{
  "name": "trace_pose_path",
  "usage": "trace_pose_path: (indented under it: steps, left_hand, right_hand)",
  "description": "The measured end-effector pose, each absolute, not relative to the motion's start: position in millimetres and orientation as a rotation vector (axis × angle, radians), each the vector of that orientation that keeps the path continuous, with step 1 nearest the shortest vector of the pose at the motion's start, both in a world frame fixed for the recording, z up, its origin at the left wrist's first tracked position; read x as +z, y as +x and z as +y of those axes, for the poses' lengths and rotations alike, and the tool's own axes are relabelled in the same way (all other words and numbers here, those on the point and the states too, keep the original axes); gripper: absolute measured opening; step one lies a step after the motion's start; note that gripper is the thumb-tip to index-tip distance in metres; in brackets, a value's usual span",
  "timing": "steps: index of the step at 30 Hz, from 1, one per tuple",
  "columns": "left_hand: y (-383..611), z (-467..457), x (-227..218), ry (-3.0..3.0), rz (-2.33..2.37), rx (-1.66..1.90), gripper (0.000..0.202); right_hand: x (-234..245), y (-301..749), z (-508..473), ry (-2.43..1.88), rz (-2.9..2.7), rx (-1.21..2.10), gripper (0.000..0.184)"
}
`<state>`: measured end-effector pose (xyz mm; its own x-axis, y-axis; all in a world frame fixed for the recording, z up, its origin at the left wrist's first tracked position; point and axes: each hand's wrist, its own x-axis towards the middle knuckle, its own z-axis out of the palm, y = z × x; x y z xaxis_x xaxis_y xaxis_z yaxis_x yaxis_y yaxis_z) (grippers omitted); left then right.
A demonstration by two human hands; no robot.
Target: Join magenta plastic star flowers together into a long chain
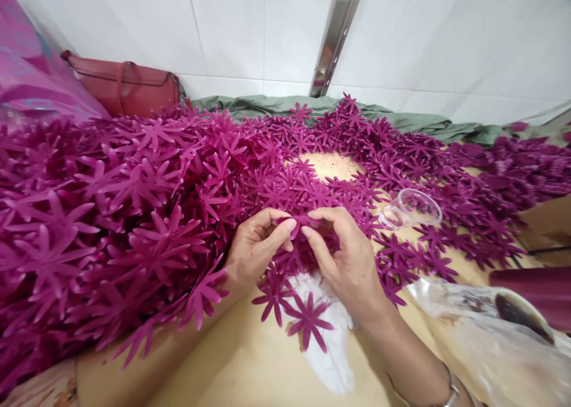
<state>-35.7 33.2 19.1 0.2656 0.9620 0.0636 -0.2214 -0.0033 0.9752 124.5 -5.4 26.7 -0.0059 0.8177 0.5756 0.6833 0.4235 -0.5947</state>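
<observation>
Between both hands is a magenta flower-shaped petal piece [300, 221], seen nearly edge-on. My left hand [256, 243] pinches its left side between thumb and fingers. On the other side, my right hand [345, 249] grips it with thumb and forefinger. Just below the hands, a flat magenta flower piece [309, 321] with several narrow petals lies on a crumpled white cloth or tissue [328, 359]. A large heap of like pieces [151, 181] rises at the left, and more lie loose behind the hands.
A clear plastic cup [417, 207] lies among the pieces at right. Nearer stand a plastic bag [491, 347] and an oval dish with dark contents [521, 315]. A red handbag [127, 85] rests against the tiled wall [232, 26], with green cloth [414, 121] along its base.
</observation>
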Motion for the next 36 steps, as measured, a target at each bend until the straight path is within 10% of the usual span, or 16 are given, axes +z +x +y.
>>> trace_pose_path:
  steps: [36]
  left_hand:
    - [-35, 29, 20, 1.205, 0.750, 1.202, 0.041]
  right_hand:
    - [28, 121, -9, -1.306, -1.443, 0.534, 0.015]
